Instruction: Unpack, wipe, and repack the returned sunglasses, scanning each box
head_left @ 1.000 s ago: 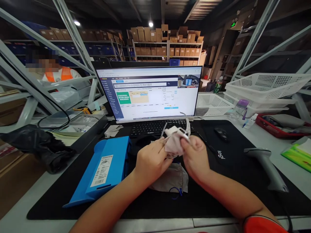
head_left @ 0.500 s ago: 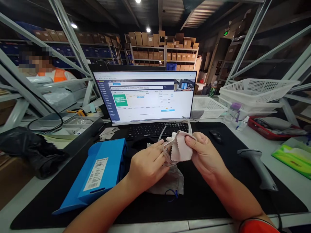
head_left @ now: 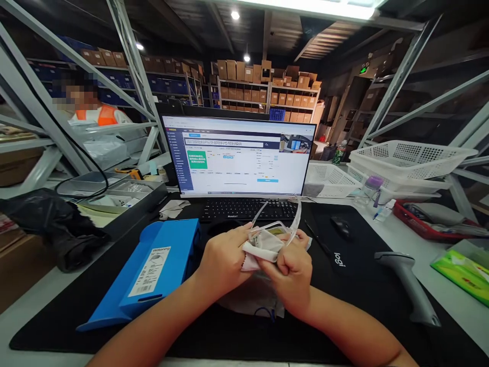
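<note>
Grip of left hand [head_left: 223, 260] and right hand [head_left: 292, 269] pinches a cloth [head_left: 259, 250] on clear glasses [head_left: 280, 228]; mat [head_left: 362, 290] reads "logi".

A dim warehouse under a dark ceiling, lit by round lamps [head_left: 235, 15] and a bright strip [head_left: 317, 6]. Back racks [head_left: 244, 97] hold brown cartons [head_left: 229, 69], and blue bins [head_left: 160, 81] fill the shelves to the left. Slanted grey struts [head_left: 126, 56] flank the counter [head_left: 26, 311]. A green sign [head_left: 363, 69] glows on the right.
</note>
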The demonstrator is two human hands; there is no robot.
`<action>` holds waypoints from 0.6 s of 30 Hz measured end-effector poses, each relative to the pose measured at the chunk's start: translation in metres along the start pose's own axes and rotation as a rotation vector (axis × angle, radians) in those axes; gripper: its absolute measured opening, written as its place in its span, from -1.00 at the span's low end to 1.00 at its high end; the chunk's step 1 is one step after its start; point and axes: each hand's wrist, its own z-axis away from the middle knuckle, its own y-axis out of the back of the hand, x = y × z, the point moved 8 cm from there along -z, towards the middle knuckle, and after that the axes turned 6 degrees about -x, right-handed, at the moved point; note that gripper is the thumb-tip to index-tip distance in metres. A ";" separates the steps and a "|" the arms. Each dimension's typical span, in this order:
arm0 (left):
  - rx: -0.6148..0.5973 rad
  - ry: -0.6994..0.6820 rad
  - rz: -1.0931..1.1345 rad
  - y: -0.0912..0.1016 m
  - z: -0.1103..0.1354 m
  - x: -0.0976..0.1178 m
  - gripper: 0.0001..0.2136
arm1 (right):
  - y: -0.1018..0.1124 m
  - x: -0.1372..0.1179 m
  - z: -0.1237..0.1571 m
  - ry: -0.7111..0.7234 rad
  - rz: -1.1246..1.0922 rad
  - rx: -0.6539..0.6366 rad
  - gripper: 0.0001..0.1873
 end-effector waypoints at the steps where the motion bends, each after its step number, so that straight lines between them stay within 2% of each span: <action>1: 0.008 0.007 0.007 0.001 0.000 0.000 -0.70 | 0.000 0.002 -0.001 -0.011 -0.015 -0.006 -0.48; 3: 0.029 0.023 0.044 0.003 -0.002 0.001 -0.74 | 0.000 0.013 -0.006 -0.114 -0.092 -0.056 -0.44; 7: 0.043 -0.003 0.107 0.006 -0.006 0.010 -0.79 | 0.002 0.049 -0.014 -0.592 -0.518 -0.177 -0.28; 9: 0.041 -0.053 0.088 0.007 -0.007 0.017 -0.79 | 0.006 0.059 -0.015 -0.798 -0.758 -0.159 -0.21; 11: 0.053 -0.083 0.067 0.007 -0.007 0.022 -0.79 | 0.009 0.064 -0.019 -0.913 -0.892 -0.127 -0.16; 13: 0.062 -0.073 0.068 0.007 -0.006 0.021 -0.83 | 0.010 0.068 -0.020 -0.963 -0.924 -0.097 -0.14; 15: 0.054 -0.030 0.083 0.005 -0.006 0.016 -0.87 | 0.007 0.071 -0.019 -0.944 -0.911 -0.070 -0.16; 18: 0.038 0.047 0.074 0.002 -0.004 0.005 -0.94 | -0.002 0.067 -0.013 -0.776 -0.737 -0.086 -0.27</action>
